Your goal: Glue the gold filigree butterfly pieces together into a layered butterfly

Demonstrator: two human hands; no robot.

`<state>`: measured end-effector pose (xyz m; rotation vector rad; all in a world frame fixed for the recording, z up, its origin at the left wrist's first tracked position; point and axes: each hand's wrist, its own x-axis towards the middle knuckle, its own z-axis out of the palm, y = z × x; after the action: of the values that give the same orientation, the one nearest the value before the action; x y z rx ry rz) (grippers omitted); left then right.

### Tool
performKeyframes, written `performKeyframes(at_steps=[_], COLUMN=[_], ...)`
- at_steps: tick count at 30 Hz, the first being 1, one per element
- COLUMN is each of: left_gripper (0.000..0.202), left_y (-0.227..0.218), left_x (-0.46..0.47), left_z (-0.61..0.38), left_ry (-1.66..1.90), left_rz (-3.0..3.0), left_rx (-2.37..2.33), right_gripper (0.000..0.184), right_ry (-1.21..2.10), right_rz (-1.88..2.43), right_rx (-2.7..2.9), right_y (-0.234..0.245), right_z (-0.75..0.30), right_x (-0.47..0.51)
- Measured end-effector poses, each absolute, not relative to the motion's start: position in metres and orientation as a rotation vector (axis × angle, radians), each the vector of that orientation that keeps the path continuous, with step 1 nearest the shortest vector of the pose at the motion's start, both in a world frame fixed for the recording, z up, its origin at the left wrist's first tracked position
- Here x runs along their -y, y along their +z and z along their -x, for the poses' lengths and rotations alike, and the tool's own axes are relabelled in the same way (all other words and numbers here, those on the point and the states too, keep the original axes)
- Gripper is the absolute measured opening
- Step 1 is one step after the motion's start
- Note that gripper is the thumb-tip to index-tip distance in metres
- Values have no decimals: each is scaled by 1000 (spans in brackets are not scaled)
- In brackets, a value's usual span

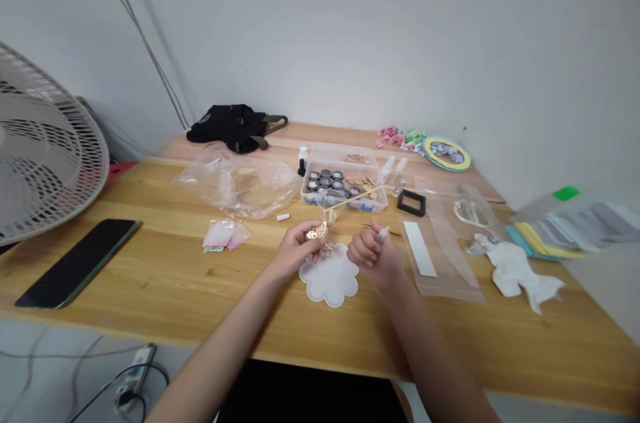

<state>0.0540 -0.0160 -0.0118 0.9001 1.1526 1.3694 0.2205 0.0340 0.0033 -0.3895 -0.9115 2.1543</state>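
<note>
While a black phone (77, 263) is lying on the wooden table (165, 316) beside a white fan (45, 150), small pink packets (225, 234) and a crumpled clear plastic bag (235, 180) are resting further along. The person's left hand (297, 251) is pinching a gold wing-shaped piece (317, 231), its fingers curled closed around it. A white flower-shaped palette (340, 290) is sitting just below the hands, with the gold piece being held above its upper edge. The hands are staying apart, close together with a narrow gap between them. The right hand (375, 256) is closing in a loose fist around a small white bottle (383, 234), its tip poking up. Behind them, a thin wooden stick (357, 197) is slanting across a clear plastic box of round pots (320, 180); whether the left hand is touching it cannot be told. Further right, a black square frame (411, 202), a white paper strip (420, 248) and a crumpled white cloth (515, 273) are lying on the table.
</note>
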Motion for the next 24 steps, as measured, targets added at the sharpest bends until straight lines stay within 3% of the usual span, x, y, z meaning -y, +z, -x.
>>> performKeyframes(at_steps=[11,24], left_gripper=[42,48], left_y=[-9,-5], left_x=[17,15], left_z=[-55,-49], left_ry=[1370,1536], left_rz=[-864,-757], left_rx=[-1085,-1154], right_gripper=[22,25], right_ry=[2087,2101], right_rz=[459,469], right_rx=[840,752], right_y=[-6,-4], right_z=[-218,-216], right_x=[-38,-35])
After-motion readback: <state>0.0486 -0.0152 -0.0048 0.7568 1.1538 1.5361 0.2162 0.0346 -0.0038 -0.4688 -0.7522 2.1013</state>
